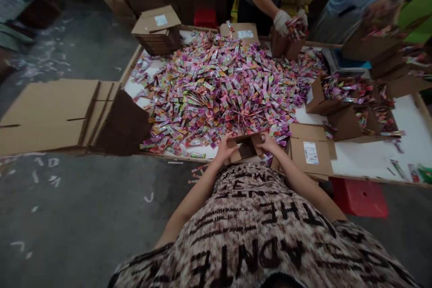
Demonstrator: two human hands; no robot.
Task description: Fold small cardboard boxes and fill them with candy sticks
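Between my two hands is a small cardboard box, its top open and its inside dark, held at the table's near edge against my body. My left hand grips its left side, fingers over the rim. On the opposite side my right hand has hold of the right wall. Just beyond the box spreads a large heap of small wrapped sachets, mostly pink and purple. Flattened cartons with a white label lie right of my right hand.
Folded cardboard sheets jut out at the left, and a carton stack stands at the back left. Filled boxes stand at the right. Across the table, a gloved co-worker's hands hold sachets over a box. A red stool sits below the edge.
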